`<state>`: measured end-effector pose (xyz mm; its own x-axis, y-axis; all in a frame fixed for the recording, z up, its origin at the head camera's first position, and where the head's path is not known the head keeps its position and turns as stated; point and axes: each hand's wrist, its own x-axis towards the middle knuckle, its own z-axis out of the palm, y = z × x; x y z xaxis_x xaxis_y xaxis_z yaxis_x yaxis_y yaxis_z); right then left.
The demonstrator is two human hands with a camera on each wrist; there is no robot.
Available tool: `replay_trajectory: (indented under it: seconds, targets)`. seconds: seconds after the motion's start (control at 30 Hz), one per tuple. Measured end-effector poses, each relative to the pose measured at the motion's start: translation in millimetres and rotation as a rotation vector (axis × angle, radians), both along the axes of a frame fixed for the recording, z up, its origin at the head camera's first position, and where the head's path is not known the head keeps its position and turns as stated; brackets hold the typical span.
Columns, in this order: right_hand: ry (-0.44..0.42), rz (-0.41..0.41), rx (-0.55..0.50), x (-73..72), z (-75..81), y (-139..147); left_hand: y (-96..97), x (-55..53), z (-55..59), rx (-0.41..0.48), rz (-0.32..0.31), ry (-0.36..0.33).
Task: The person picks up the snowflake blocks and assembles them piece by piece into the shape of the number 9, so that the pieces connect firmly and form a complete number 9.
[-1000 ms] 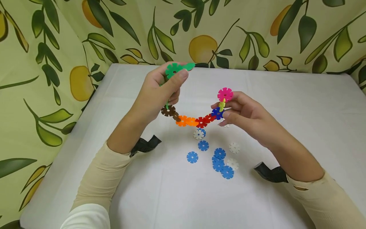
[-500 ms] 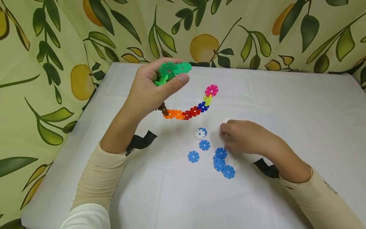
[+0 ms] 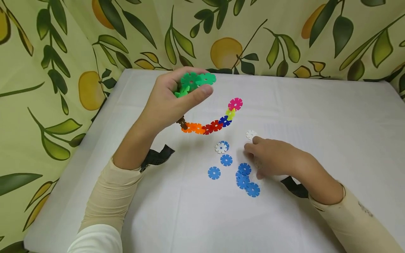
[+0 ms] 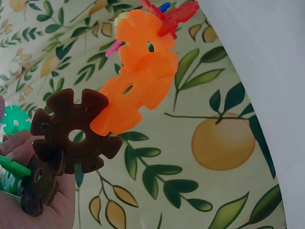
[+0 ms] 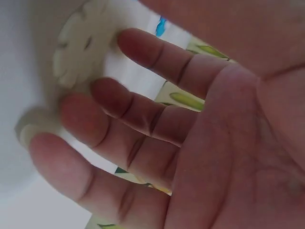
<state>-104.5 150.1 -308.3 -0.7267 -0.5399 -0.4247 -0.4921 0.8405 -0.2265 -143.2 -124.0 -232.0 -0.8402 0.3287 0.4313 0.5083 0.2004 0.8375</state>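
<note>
My left hand (image 3: 172, 100) holds up a chain of interlocking notched discs (image 3: 197, 128). Green discs (image 3: 206, 78) bunch between thumb and fingers. From under the hand, the chain curves rightward through brown, orange, red, dark blue and yellow to a pink disc (image 3: 235, 102). The left wrist view shows a brown disc (image 4: 97, 100) by the palm and orange discs (image 4: 136, 28) beyond. My right hand (image 3: 275, 156) is low over the table, fingers slightly bent and spread. In the right wrist view, a white disc (image 5: 71, 52) lies near the fingertips, and another white edge (image 5: 28, 131) shows.
Loose blue discs (image 3: 214, 173) lie mid-table, several of them overlapping (image 3: 243, 181). One white disc (image 3: 219, 147) overlaps a blue one. Another white disc (image 3: 249, 133) lies just beyond my right fingers. A leaf-and-fruit patterned cloth (image 3: 190, 21) hangs behind the white table (image 3: 332, 116).
My right hand has let go of the chain's pink and dark blue end and come down to the white discs. The chain's free end has swung left, still held by my left hand.
</note>
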Motion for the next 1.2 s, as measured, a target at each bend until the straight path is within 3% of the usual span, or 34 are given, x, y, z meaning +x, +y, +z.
replay_trajectory:
  seconds: [0.27,0.4,0.8,0.97,1.07,1.2]
  targets:
    - [0.078,-0.092,-0.102,-22.0,-3.2,22,3.1,-0.1,-1.1,-0.010,-0.016,-0.029]
    - [0.029,-0.099,-0.092,-23.3,-1.1,28,5.3,0.2,-1.5,-0.005,-0.041,-0.027]
    - [0.015,0.006,-0.178,-21.4,-3.9,20,10.8,2.5,-5.2,-0.028,-0.088,-0.030]
    - [-0.087,0.007,-0.226,-21.7,4.3,23,13.1,6.6,-7.7,-0.085,-0.099,-0.008]
    - [-0.091,0.038,-0.347,-18.7,15.9,27,15.8,8.8,-9.9,-0.100,-0.120,0.019]
    - [0.078,0.100,-0.659,-9.6,32.4,31,21.4,11.8,-12.9,-0.132,-0.172,0.076]
